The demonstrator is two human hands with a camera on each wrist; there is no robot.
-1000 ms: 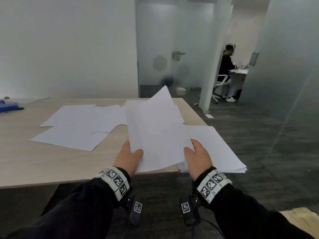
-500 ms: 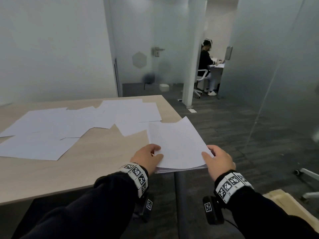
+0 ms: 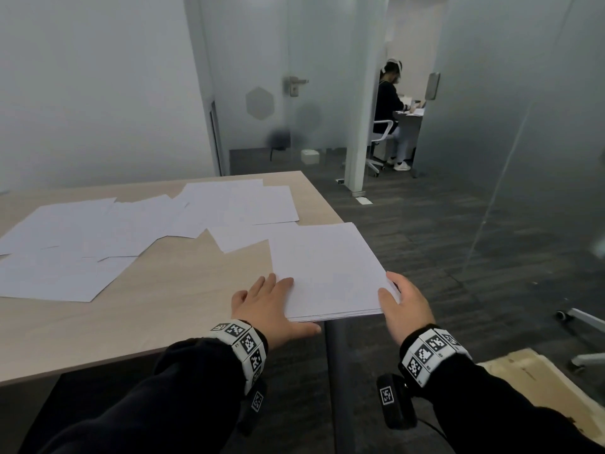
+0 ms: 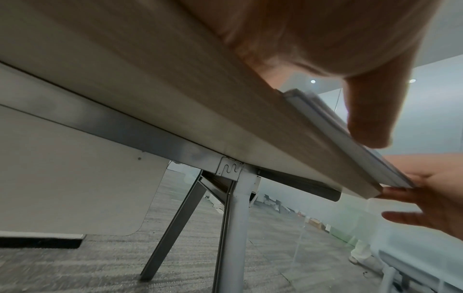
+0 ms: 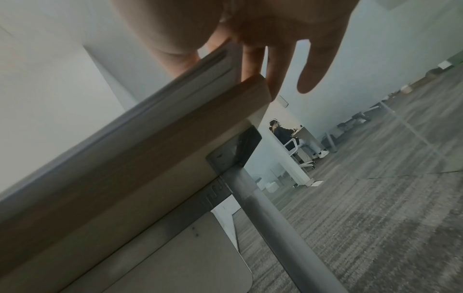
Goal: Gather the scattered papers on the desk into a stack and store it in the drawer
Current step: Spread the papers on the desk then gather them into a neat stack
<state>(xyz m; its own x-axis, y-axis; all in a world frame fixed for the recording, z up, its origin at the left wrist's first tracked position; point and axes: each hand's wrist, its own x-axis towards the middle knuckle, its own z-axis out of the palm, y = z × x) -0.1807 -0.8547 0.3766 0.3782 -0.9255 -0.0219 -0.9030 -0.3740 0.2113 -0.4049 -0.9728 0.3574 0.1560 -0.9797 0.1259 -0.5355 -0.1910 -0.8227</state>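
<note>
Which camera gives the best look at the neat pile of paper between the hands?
The head view: it shows the whole top sheet of the paper stack at the desk corner, between both hands. The left wrist and right wrist views catch only its layered edge from below.

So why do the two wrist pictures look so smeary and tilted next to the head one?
Head view: dim, even light, stack and desk fairly sharp, walls bowed by the wide lens. Left wrist view: left hand fills the top, too close to focus, desk edge streaked with blur. Right wrist view: right hand dark and soft, floor steeply tilted.
</note>
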